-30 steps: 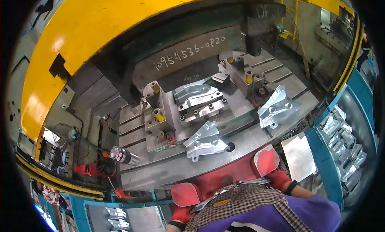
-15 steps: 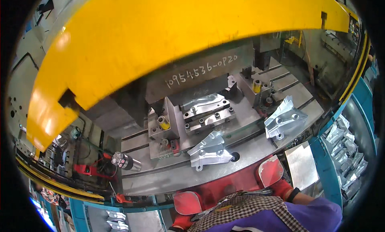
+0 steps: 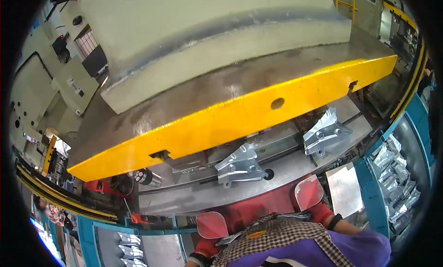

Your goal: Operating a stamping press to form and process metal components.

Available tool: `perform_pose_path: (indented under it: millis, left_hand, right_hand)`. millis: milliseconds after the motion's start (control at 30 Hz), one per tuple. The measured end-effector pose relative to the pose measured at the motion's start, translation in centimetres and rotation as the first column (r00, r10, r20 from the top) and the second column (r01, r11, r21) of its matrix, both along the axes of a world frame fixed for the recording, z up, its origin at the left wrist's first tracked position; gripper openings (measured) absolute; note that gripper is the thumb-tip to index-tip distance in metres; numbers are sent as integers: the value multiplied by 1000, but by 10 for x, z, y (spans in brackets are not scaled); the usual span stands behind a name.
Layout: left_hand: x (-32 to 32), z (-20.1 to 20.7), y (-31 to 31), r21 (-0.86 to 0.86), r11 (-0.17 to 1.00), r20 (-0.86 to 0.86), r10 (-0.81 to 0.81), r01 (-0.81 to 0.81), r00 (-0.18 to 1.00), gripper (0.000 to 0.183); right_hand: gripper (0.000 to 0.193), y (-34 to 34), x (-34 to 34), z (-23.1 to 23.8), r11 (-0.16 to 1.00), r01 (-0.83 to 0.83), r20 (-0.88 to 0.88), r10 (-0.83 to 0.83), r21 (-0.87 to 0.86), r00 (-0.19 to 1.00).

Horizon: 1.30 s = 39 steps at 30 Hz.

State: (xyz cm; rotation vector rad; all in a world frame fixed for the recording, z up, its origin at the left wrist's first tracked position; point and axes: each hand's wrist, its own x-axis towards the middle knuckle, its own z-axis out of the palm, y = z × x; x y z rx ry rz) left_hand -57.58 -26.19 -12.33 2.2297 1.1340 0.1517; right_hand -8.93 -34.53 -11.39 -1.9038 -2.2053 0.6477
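"Coming down, that yellow press beam [image 3: 230, 121]. A second ago I could see in under it to the middle block, with a shaped piece lying there. Now the beam hides both."

"So I'd judge the press is partway through a stroke, and that middle spot is no place for fingers. What shows of the worktop [image 3: 184, 198]?"

"Only the front strip and a bit at the right end."

"And the containers?"

"The blue bin on the right [image 3: 370, 188] holds a jumbled heap of silver pieces [image 3: 399, 188]. The blue bin at the lower left [image 3: 87, 232] has a few silver pieces in a row [image 3: 131, 252], beside a flat grey panel [image 3: 161, 248]."

"Anything nearer the person?"

"A red stand [image 3: 258, 198] right in front, and a flat pale sheet [image 3: 344, 188] between it and the right bin."

"Where are the loose pieces?"

"On the worktop's front strip: a bent silver piece near the middle [image 3: 240, 168], and its twin further right [image 3: 325, 135], well apart. Neither seems to have shifted."

"And the hands?"

"Red gloves on both. The left hand [image 3: 207, 246] is just beside the left red guard [image 3: 212, 224], the right hand [image 3: 321, 213] beside the right red guard [image 3: 309, 193], same as a second ago. The fingers are mostly hidden, so I can't tell whether either grip is open or closed on anything."
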Motion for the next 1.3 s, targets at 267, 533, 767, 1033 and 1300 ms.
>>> perform_pose_path:
  millis: [267,533,767,1033,1300]
  left_hand:
    - [-10,19,-16,-515,847,217,279,-133,935,53]
    - [137,101,161,-630,764,650,422,137,632,49]
    - [207,68,312,-503,857,540,411,-110,735,37]
    - [229,90,289,-348,927,678,351,-139,645,41]
    - [162,86,122,-797,604,539,686,31,489,40]
  right_hand:
    - [38,3,2,59,960,151,-481,-249,-234,841]
    - [28,37,1,1,939,309,-889,-267,-153,371]
    - [31,39,-6,35,938,301,-832,-301,-170,467]
    - [36,39,-3,28,943,321,-793,-264,-92,549]
    - [55,34,-4,19,918,376,-876,-281,-126,392]
